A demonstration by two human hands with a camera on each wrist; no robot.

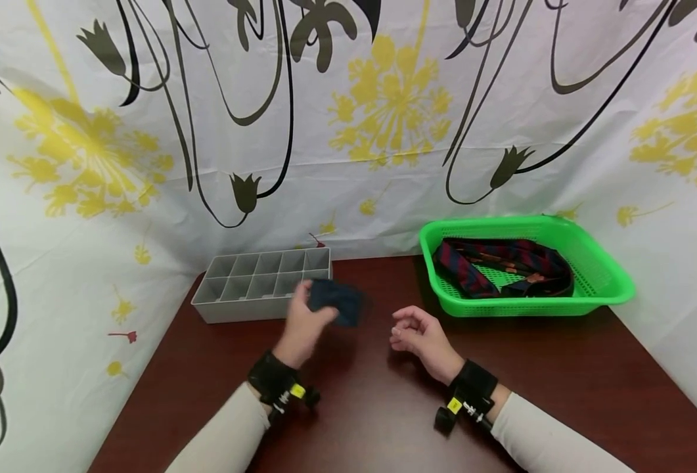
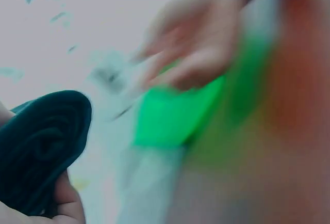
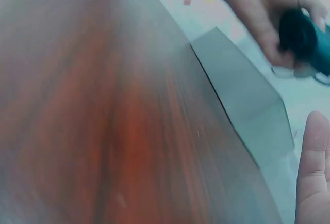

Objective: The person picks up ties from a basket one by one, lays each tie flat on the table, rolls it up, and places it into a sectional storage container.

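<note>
The left hand (image 1: 303, 325) grips a rolled dark blue tie (image 1: 336, 302), fingers curled round it, carried just above the table (image 1: 561, 368) right by the near edge of the grey divider box (image 1: 262, 284). In the left wrist view the roll (image 2: 44, 149) shows its coiled end, still tight. The right hand (image 1: 419, 335) hangs over the table w/ fingers loosely curled, holding nothing, well apart from the roll.

Doing this step well, as I judge it:
- Keep the squeeze even so the coil doesn't spring open; thumb on the loose end if poss.
- Line the roll up w/ one compartment before lowering; the cells look narrow vs. the roll, so go in end-first or on its side, whichever fits, no forcing.
- Let go only once the cell walls hold the coil shut.
- Right hand is free and could steady the box if it slides.

Counts:
- Rolled ties in hand: 1.
- Ties in the green basket (image 1: 608, 276): striped red/navy cloth (image 1: 502, 263), looks like 1, poss. 2 tangled; can't tell for sure.
- Divider box: 1, w/ 2 rows of 5, so 10 compartments; all that show look unfilled, tho the near right ones are partly hidden behind the hand and roll.
- Baskets: 1.
- Hands: 2, each w/ a black wrist strap.
</note>
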